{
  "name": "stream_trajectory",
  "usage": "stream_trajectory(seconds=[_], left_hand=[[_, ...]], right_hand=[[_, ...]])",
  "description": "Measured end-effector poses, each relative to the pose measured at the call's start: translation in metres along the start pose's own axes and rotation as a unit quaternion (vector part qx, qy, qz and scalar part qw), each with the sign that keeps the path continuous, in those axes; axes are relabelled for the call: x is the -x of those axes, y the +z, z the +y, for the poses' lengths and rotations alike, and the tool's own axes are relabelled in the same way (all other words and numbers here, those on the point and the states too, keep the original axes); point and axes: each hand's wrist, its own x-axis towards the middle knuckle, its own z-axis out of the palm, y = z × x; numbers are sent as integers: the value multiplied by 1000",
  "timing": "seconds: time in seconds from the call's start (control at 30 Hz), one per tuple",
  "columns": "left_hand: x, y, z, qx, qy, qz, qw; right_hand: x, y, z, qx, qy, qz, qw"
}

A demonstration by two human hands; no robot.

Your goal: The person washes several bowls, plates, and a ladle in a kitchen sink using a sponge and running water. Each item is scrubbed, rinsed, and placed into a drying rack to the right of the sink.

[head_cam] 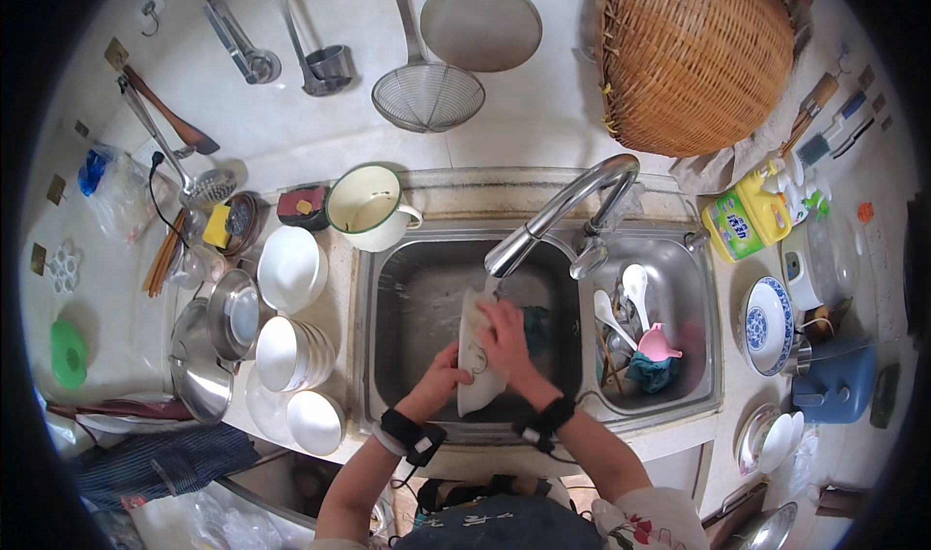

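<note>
A large white bowl (473, 393) with a dark line pattern on its outside is tipped on its side over the left sink basin (414, 317). My left hand (440, 381) grips its near left rim, thumb on the outer wall. Higher up, my right hand (505, 339) rests with bent fingers on the bowl's outer side near the far rim. Just above the bowl is the spout of a chrome faucet (534, 233), with water seeming to run from it. Behind my right hand a dark green cloth (537, 328) lies in the basin, partly hidden.
The right basin (691, 386) holds white spoons (635, 288), a pink funnel (658, 343) and a teal cloth (651, 373). Stacked white bowls (284, 353) crowd the left counter. An enamel mug (367, 208) stands behind the sink, a yellow detergent jug (745, 215) at right.
</note>
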Motion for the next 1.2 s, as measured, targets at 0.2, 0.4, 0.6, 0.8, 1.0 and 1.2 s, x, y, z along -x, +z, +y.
stream_trajectory(seconds=[0.2, 0.4, 0.6, 0.8, 1.0, 1.2], left_hand=[[-1, 1, -7, 41, 13, 39, 998], [16, -2, -7, 106, -55, 24, 993], [-14, 0, 3, 98, -16, 27, 995], [24, 7, 22, -38, -51, 1, 998], [54, 32, 62, 60, -14, 18, 998], [40, 29, 63, 275, 80, 85, 954]], right_hand=[[14, -1, -28, 112, -93, 22, 989], [-11, 0, -8, 14, 74, -33, 997], [35, 15, -27, 129, -51, 30, 990], [-33, -5, 14, -14, 208, -72, 975], [-51, -45, 58, -458, 336, -172, 805], [35, -30, 41, -659, 365, 7, 657]])
